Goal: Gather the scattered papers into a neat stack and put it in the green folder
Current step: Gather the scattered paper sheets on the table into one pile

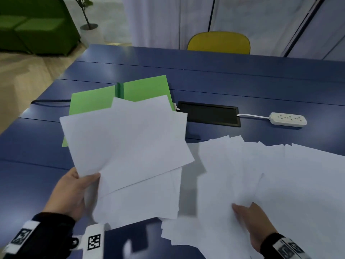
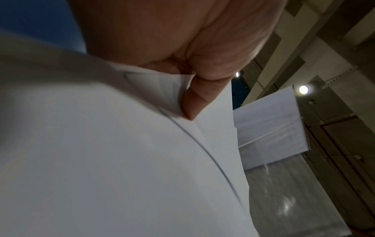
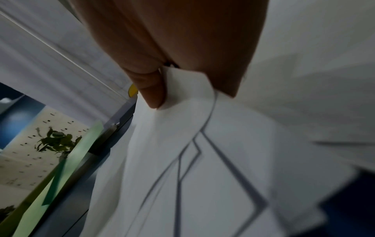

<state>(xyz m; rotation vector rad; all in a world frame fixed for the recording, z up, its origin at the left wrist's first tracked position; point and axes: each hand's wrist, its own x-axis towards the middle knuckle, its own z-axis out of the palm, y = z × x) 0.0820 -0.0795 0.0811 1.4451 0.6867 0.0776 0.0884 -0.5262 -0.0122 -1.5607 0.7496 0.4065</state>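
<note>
My left hand (image 1: pixel 82 187) pinches a loose bunch of white papers (image 1: pixel 127 139) at their near left corner and holds them raised over the blue table (image 1: pixel 242 81). In the left wrist view its thumb (image 2: pixel 194 99) presses on the sheets (image 2: pixel 101 152). The green folder (image 1: pixel 93 100) lies open behind them, partly hidden. My right hand (image 1: pixel 248 215) rests on a fan of overlapping papers (image 1: pixel 280 174) at the right. In the right wrist view the thumb (image 3: pixel 152 93) pinches a sheet corner (image 3: pixel 182 83); the folder (image 3: pixel 61 168) shows at the left.
A black cable hatch (image 1: pixel 209 114) is set in the table beside the folder. A white power strip (image 1: pixel 288 119) lies to its right. A yellow chair (image 1: pixel 218 43) stands at the far edge. A black cable (image 1: pixel 50 101) runs off the left edge.
</note>
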